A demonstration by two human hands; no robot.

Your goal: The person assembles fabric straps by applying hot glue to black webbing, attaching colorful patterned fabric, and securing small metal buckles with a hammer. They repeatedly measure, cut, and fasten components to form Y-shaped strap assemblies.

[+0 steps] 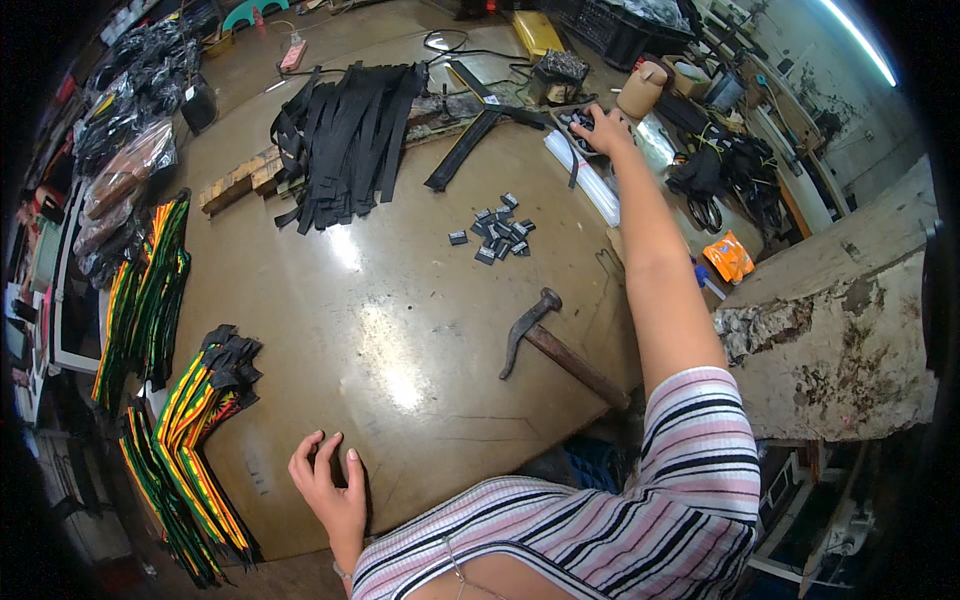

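Note:
My left hand [331,487] rests by the near edge of the brown table [300,380], fingers spread and holding nothing. My right arm stretches to the far right, where my right hand [607,132] dips into a small tray [568,122] of dark pieces. Its visible fingers are apart; the tips are partly hidden. A loose pile of small black tabs with pale labels [505,232] lies mid-table. Nearer me is a hammer [548,345] with a curved iron head and wooden handle. A black strap with yellow edging [465,148] lies left of the tray.
Black straps [355,135] hang over a wooden beam [240,182] at the back. Green, yellow and orange striped straps [190,440] lie along the left edge. White strips [585,180], a tan container [642,90] and an orange packet [729,257] are on the right.

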